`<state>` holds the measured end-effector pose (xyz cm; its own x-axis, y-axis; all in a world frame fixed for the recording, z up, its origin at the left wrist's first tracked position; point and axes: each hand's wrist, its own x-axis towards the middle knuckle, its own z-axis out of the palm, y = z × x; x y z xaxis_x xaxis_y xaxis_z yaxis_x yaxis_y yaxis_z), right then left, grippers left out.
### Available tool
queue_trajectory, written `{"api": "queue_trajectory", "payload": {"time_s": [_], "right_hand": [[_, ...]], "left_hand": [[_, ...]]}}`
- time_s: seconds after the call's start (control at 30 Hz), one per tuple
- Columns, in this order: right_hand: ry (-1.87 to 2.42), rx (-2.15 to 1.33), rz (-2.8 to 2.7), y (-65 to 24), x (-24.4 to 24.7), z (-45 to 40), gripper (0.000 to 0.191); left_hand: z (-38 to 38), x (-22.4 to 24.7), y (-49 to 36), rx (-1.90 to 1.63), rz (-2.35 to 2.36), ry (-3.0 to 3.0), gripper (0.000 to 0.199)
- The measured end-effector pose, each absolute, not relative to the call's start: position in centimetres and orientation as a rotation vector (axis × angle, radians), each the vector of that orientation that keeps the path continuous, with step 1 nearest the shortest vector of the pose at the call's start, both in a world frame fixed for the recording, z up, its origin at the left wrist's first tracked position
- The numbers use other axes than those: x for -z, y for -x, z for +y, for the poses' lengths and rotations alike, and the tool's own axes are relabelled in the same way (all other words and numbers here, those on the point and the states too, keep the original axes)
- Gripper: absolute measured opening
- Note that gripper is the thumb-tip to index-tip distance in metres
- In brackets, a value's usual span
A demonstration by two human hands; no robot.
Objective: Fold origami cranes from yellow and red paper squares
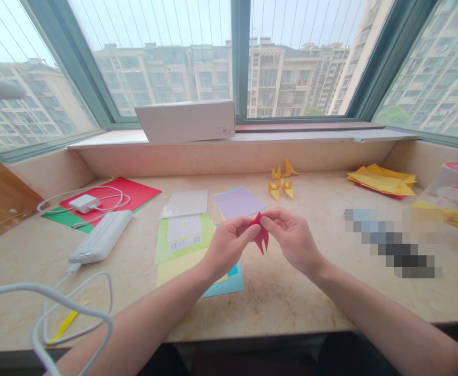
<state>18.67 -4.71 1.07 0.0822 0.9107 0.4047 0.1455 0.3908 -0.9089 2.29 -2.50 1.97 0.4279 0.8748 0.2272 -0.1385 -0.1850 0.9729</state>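
A folded red origami paper is held up over the stone counter, its two narrow points hanging downward. My left hand pinches its left side between thumb and fingers. On the other side, my right hand grips its upper edge the same way, both thumbs pressed close together. The fingers partly cover the upper folds. Beyond the hands stand several small yellow paper cranes. A lilac paper sheet lies just behind my left hand.
Coloured sheets and a green packet lie left of centre. Farther left are a white power bank, a charger and looping cable. Yellow papers and a clear tub sit right. A white box rests on the sill.
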Motion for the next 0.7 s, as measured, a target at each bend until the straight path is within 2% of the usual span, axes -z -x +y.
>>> {"api": "queue_trajectory", "payload": {"time_s": [0.2, 0.5, 0.7], "right_hand": [[1.054, -0.854, -1.393, -18.77, -1.52, -4.91, 0.031], [1.094, -0.764, -1.417, -18.81, -1.42, -4.85, 0.025], [1.111, -0.751, -1.42, -18.92, -1.37, -4.84, 0.027]], "left_hand": [[-2.62, -2.46, -2.13, -1.084, 0.751, -1.426, 0.029], [-2.49, -2.43, -2.09, -1.089, 0.745, -1.354, 0.03], [-2.6, -2.19, -2.18, -1.047, 0.692, -1.39, 0.025]]}}
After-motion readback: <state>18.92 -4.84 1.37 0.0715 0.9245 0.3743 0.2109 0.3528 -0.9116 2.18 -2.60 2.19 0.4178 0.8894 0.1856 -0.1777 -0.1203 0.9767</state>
